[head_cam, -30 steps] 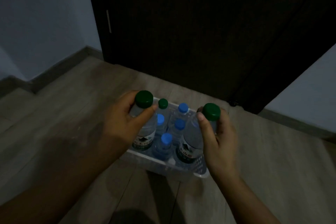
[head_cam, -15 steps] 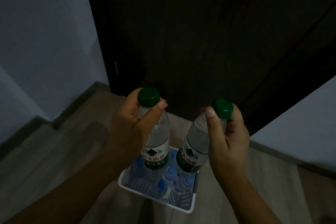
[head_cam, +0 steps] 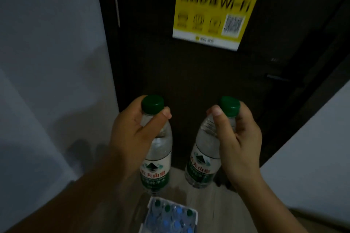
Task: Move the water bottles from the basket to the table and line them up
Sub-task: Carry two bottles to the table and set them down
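Observation:
My left hand [head_cam: 132,138] grips the neck of a clear water bottle with a green cap and green label [head_cam: 156,168]. Around the neck of a second green-capped bottle [head_cam: 203,164], my right hand [head_cam: 238,142] is curled. Both bottles hang upright in the air, side by side, well above the floor. Far below, at the bottom edge, sits the white basket [head_cam: 195,215], with several bottles in it showing blue and green caps. No table is in view.
A dark door [head_cam: 189,73] stands straight ahead with a yellow Wi-Fi notice [head_cam: 214,13] on it. Pale walls [head_cam: 47,62] flank it on the left and right. Wood-look floor [head_cam: 217,208] surrounds the basket.
Both hands have lifted their bottles out of the basket and up high. The view has risen with them, so the basket has dropped to the bottom edge and the door notice has come into sight.

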The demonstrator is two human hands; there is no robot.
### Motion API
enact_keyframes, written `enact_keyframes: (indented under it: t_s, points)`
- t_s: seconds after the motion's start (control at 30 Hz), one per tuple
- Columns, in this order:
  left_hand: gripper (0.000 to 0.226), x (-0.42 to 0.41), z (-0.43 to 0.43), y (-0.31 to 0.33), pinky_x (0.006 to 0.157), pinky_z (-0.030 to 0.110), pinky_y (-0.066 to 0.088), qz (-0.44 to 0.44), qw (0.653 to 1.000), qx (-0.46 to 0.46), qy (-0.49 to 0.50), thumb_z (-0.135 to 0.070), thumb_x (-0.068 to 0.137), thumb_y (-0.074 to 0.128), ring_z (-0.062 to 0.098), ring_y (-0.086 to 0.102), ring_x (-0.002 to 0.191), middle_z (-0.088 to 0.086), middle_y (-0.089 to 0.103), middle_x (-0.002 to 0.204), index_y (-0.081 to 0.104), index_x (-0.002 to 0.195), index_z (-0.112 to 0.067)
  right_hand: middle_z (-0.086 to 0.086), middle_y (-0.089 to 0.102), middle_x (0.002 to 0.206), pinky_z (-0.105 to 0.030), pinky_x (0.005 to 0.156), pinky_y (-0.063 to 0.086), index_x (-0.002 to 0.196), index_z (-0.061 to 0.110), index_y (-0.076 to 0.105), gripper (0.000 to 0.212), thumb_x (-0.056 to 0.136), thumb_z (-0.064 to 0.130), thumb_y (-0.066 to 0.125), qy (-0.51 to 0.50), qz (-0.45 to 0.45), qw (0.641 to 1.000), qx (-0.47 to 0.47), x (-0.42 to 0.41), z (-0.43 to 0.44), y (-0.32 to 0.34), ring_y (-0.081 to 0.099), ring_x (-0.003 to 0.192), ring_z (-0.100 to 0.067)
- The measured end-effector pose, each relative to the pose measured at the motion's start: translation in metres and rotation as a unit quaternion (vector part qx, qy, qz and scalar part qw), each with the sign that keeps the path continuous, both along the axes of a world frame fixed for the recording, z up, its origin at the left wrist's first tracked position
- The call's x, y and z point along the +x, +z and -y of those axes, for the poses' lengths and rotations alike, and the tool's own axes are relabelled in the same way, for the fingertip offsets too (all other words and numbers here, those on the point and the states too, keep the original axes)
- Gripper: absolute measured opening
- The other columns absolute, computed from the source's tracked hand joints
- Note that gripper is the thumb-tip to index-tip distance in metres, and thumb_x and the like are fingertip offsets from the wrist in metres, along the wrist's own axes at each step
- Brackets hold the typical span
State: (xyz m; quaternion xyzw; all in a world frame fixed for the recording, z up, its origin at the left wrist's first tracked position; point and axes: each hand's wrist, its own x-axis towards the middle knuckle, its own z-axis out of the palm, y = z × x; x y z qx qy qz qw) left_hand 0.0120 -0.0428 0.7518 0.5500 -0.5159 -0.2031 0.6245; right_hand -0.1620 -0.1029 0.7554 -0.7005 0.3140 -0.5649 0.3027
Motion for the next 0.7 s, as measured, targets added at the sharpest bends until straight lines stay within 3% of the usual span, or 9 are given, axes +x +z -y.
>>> enact_keyframes:
  t_s: [0.23, 0.4, 0.57, 0.7]
  points:
    - [0.030, 0.009, -0.039, 0.193, 0.067, 0.004, 0.044, 0.091, 0.993, -0.069, -0.011, -0.045, 0.083, 0.058, -0.003, 0.064, 0.078, -0.017, 0.069, 0.082, 0.065, 0.086, -0.016, -0.001, 0.066, 0.087, -0.017, 0.063, 0.052, 0.096, 0.016, 0.063, 0.023, 0.091, 0.036, 0.051, 0.025, 0.060, 0.995, -0.072, 0.005, -0.040, 0.190, 0.065, 0.075, -0.008]
    - [0.037, 0.002, -0.075, 0.299, 0.065, 0.010, 0.049, 0.093, 0.989, -0.116, 0.008, -0.046, 0.079, 0.051, 0.001, 0.066, 0.073, -0.010, 0.072, 0.081, 0.066, 0.087, -0.014, -0.009, 0.065, 0.082, -0.024, 0.064, 0.053, 0.088, 0.013, 0.064, 0.026, 0.093, 0.037, 0.054, 0.068, 0.089, 0.989, -0.095, -0.006, -0.073, 0.290, 0.066, 0.075, -0.020]
    - [0.044, -0.020, -0.106, 0.365, 0.061, 0.013, 0.053, 0.070, 0.990, -0.120, 0.011, -0.048, 0.073, 0.053, 0.011, 0.070, 0.072, -0.002, 0.074, 0.079, 0.067, 0.087, -0.009, -0.007, 0.069, 0.077, -0.011, 0.058, 0.049, 0.080, 0.010, 0.066, 0.035, 0.090, 0.041, 0.055, 0.137, 0.121, 0.979, -0.095, -0.023, -0.084, 0.353, 0.067, 0.068, -0.011]
    - [0.044, -0.043, -0.128, 0.388, 0.068, 0.023, 0.057, 0.094, 0.986, -0.123, 0.056, -0.051, 0.074, 0.051, 0.015, 0.071, 0.077, 0.001, 0.075, 0.082, 0.069, 0.084, -0.012, -0.011, 0.070, 0.078, -0.017, 0.060, 0.055, 0.073, 0.017, 0.068, 0.032, 0.083, 0.045, 0.056, 0.239, 0.129, 0.961, -0.050, -0.033, -0.082, 0.379, 0.068, 0.068, -0.017]
